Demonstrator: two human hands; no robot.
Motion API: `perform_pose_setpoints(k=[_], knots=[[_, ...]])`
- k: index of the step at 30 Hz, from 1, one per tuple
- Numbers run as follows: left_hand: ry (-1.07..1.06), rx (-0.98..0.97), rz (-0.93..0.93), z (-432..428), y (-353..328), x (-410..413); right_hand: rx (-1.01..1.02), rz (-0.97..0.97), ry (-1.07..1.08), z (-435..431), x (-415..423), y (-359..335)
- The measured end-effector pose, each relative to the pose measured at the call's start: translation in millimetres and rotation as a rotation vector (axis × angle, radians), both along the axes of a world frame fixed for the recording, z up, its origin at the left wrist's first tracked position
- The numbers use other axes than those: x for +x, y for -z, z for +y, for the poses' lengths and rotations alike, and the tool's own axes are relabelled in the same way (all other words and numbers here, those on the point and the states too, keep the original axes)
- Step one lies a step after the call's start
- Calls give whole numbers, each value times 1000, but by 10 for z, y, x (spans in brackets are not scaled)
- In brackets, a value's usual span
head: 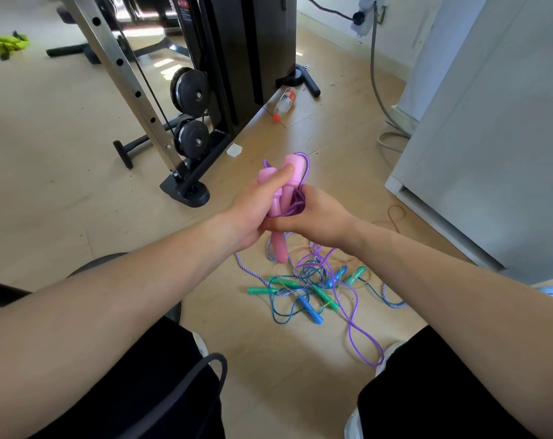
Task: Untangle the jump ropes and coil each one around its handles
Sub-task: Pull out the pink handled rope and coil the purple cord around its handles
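Observation:
My left hand (253, 210) grips two pink handles (286, 182) held side by side, thumb pressed across their tops. Purple rope (352, 324) is looped around the handles and trails down to the floor. My right hand (319, 217) holds the purple coils against the handles from the right. On the floor below lies a tangle of ropes (310, 286) with green handles (257, 291), blue handles (311, 312), a thin blue cord and a blue-and-white braided rope (259, 274).
A black gym machine (237, 58) with weight plates (189, 90) and a steel frame stands ahead left. A plastic bottle (284, 103) lies by its base. A white appliance (490, 137) and grey cable (376, 83) are at right. My knees frame the bottom.

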State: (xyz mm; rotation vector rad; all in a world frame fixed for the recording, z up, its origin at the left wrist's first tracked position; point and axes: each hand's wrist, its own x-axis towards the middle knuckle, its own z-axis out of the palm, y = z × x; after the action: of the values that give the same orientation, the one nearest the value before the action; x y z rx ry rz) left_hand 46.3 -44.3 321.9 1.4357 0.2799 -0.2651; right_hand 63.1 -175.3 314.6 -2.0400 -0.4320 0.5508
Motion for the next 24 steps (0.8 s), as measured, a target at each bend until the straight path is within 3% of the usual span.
perform_pose_setpoints(k=[6, 14, 24], knots=[[221, 1, -26, 23, -15, -35, 181, 129, 90, -94, 23, -114], [201, -24, 14, 16, 33, -57, 184, 150, 120, -71, -14, -165], [96, 262, -116, 115, -62, 12, -90, 25, 74, -136, 163, 15]])
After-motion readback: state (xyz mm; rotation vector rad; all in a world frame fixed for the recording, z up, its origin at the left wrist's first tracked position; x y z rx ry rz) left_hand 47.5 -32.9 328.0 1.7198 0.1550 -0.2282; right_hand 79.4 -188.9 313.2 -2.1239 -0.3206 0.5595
